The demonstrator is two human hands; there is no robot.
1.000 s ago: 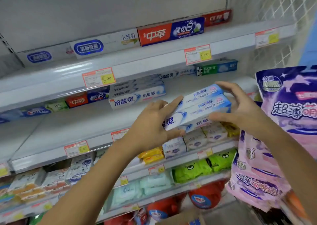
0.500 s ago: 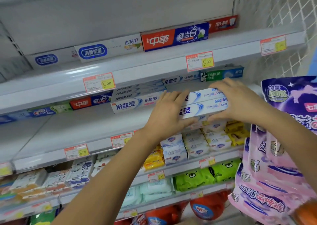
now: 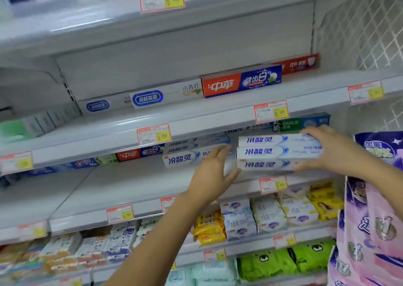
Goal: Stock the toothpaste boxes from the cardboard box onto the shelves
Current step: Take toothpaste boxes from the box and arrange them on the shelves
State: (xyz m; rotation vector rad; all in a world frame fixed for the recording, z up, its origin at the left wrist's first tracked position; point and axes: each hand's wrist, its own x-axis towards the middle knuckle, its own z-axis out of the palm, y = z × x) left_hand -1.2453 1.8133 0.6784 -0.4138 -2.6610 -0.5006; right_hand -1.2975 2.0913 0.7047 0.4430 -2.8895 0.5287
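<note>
Head view. Stack of three toothpaste boxes [image 3: 272,151] on middle shelf [image 3: 130,183], just right of matching stack [image 3: 185,154]. Right hand [image 3: 335,150]: grip wraps stack's right end, fingers above, thumb below. Left hand [image 3: 212,174]: grip wide, straight fingers pressing stack's left end.

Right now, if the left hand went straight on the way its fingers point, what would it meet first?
Probably the shelved toothpaste boxes: the left hand points up-and-back at their right end, though depth is unclear.
</note>
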